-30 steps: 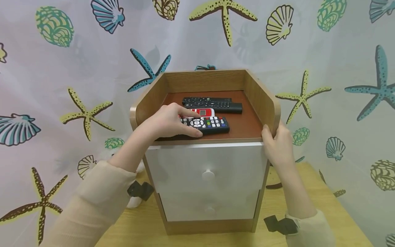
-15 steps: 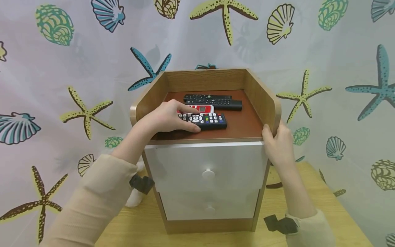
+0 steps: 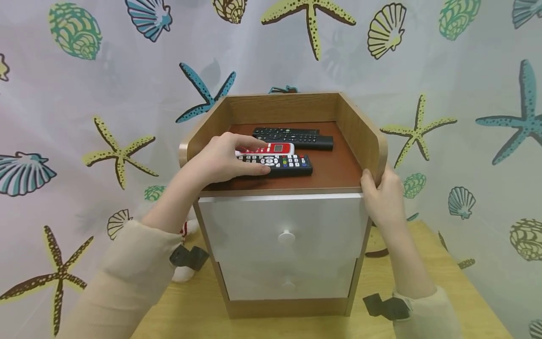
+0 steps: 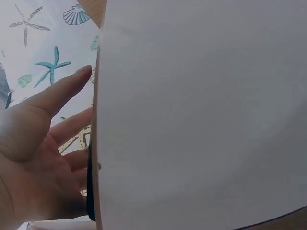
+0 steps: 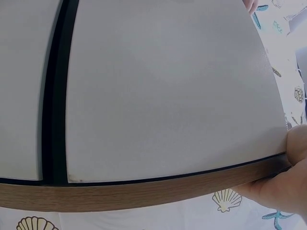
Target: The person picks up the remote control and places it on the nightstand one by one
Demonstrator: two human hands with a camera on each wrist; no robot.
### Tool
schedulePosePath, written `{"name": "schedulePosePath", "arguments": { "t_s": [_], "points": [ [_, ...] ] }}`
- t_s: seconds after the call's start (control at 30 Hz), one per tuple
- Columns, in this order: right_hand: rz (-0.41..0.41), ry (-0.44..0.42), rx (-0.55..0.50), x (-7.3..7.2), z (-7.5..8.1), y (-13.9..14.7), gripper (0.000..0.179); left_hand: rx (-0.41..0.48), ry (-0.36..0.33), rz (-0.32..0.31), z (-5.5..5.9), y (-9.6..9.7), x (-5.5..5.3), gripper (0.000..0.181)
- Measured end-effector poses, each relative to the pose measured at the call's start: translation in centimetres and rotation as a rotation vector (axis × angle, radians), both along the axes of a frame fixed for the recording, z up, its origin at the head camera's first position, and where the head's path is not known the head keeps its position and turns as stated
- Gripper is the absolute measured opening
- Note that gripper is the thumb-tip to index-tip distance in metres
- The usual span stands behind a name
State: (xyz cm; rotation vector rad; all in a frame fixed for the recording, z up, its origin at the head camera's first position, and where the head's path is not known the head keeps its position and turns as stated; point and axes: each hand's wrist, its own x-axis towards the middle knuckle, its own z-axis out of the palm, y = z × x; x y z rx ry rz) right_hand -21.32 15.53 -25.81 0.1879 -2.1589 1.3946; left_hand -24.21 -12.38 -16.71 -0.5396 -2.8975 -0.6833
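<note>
On the brown top of a small nightstand lies a black remote control with white and coloured buttons. My left hand reaches over its left end from the left. The thumb lies along the remote's front side, and the fingers extend over a red and white phone just behind it. In the left wrist view the left hand has its thumb straight and its fingers spread. My right hand grips the front edge of the nightstand's right side panel, thumb inside and fingers outside.
Behind the phone lie two more black remotes. Raised wooden panels border the top at the sides and back. Two white drawers with round knobs face me. The nightstand stands on a yellowish wooden table; something white is beside it.
The black remote has shifted slightly back, toward the phone. My left hand has since slid left along it, showing more of the phone. My right hand keeps its grip on the side panel.
</note>
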Motion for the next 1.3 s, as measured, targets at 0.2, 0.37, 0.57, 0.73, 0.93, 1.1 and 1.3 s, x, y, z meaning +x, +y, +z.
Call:
{"name": "schedulePosePath", "arguments": {
  "t_s": [0.2,0.37,0.57,0.73,0.93,1.1,1.3],
  "points": [
    [0.001,-0.018,-0.002,0.3,0.2,-0.1,0.04,0.173,0.106,-0.022,-0.5,-0.8,2.5,0.047],
    [-0.012,-0.009,0.004,0.3,0.3,-0.1,0.04,0.386,0.303,-0.052,-2.4,-1.7,5.8,0.04],
    [-0.013,-0.006,0.008,0.3,0.3,-0.1,0.039,0.64,0.448,0.042,-4.9,-3.0,8.6,0.039],
    [-0.013,-0.014,0.014,0.5,0.2,-0.1,0.039,0.871,0.481,0.122,-6.4,-3.9,9.5,0.046],
    [-0.03,-0.035,0.013,0.7,-0.2,0.2,0.037,0.954,0.428,0.176,-8.7,-4.5,9.2,0.049],
    [-0.032,-0.022,0.019,0.7,-0.4,0.3,0.036,0.865,0.351,0.226,-10.1,-5.3,8.6,0.044],
    [-0.005,-0.005,0.007,0.5,0.3,0.1,0.036,0.842,0.288,0.232,-10.7,-6.7,7.6,0.044]
  ]
}}
